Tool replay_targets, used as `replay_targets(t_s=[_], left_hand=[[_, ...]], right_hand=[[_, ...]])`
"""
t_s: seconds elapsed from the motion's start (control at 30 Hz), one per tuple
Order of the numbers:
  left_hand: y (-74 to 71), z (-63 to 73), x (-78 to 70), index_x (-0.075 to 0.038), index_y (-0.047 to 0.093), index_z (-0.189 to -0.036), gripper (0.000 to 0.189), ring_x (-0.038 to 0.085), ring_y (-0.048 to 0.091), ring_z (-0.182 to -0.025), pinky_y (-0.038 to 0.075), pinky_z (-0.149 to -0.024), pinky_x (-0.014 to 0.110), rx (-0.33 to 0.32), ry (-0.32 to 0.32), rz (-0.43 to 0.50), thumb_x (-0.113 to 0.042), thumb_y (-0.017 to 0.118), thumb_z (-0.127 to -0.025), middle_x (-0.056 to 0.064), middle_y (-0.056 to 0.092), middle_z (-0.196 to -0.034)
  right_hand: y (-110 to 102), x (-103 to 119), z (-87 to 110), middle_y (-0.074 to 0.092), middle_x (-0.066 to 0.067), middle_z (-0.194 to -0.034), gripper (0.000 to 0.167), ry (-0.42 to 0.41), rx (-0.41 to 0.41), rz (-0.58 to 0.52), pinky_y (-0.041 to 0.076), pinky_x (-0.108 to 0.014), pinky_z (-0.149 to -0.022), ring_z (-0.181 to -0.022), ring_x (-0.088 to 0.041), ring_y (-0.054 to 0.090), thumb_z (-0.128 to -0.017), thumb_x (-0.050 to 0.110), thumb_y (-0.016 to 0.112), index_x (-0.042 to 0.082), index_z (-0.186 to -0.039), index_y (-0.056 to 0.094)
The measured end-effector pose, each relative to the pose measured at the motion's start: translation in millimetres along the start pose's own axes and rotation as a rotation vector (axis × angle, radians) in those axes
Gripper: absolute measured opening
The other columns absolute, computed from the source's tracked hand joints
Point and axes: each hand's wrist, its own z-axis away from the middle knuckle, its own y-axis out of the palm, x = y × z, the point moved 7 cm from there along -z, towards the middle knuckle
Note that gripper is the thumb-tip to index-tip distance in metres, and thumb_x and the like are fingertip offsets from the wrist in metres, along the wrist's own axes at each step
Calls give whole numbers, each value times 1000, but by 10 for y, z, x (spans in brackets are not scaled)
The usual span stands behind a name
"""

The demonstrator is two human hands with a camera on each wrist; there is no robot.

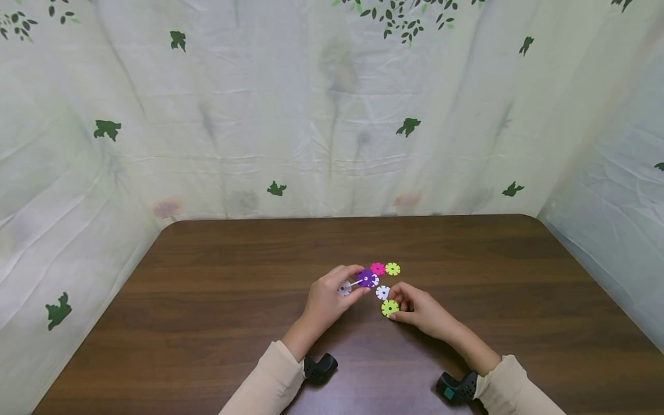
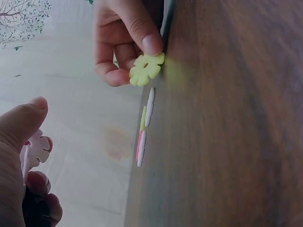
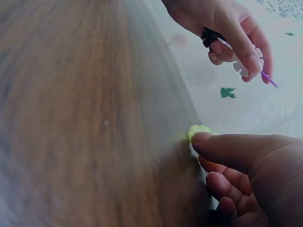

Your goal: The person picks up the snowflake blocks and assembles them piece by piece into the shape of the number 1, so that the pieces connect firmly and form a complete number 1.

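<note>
My left hand (image 1: 328,297) grips a small cluster of joined, notched plastic discs. A purple disc (image 1: 366,278) faces up at its fingertips, and a white disc (image 1: 344,288) sits nearer the palm. From the right wrist view, the purple disc (image 3: 270,79) shows edge-on beside a white one (image 3: 248,66). My right hand (image 1: 422,311) pinches a yellow-green disc (image 1: 389,308) between thumb and fingers. In the left wrist view this flower-shaped disc (image 2: 147,71) is above the tabletop. Part of the left hand's cluster is hidden by its fingers.
Loose discs lie on the brown wooden table (image 1: 233,346) just beyond the hands: a pink one (image 1: 377,269), a yellow-green one (image 1: 392,269) and a white one (image 1: 383,293). Another white disc (image 1: 376,280) is partly covered by the purple one. A patterned white curtain (image 1: 290,115) hangs behind.
</note>
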Motion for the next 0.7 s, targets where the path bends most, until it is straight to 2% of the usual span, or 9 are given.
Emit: replay_targets(t_s=[0.13, 0.33, 0.7], left_hand=[[2, 0, 8, -10, 64, -103, 35, 9, 57, -72, 44, -61, 17, 10, -11, -8, -21, 76, -71, -4, 62, -84], [13, -9, 7, -10, 64, -103, 36, 13, 59, -73, 45, -62, 18, 17, -8, -2, -21, 76, -72, -3, 62, -86], [5, 7, 20, -9, 64, -101, 36, 9, 58, -72, 45, -61, 20, -6, 5, -8, -21, 78, -70, -3, 62, -82]], right_hand=[[-19, 1, -15, 56, 0, -86, 18, 1, -29, -43, 44, -25, -62, -72, -13, 50, -83, 7, 64, 7, -100, 57], [-101, -5, -8, 57, -5, -86, 17, 66, -93, -131, 47, -26, -67, -77, -17, 54, -83, 7, 63, 1, -98, 57], [-235, 106, -73, 57, -9, -81, 13, 54, -180, -219, 46, -25, -57, -70, -17, 54, -82, 4, 65, -1, -91, 57]])
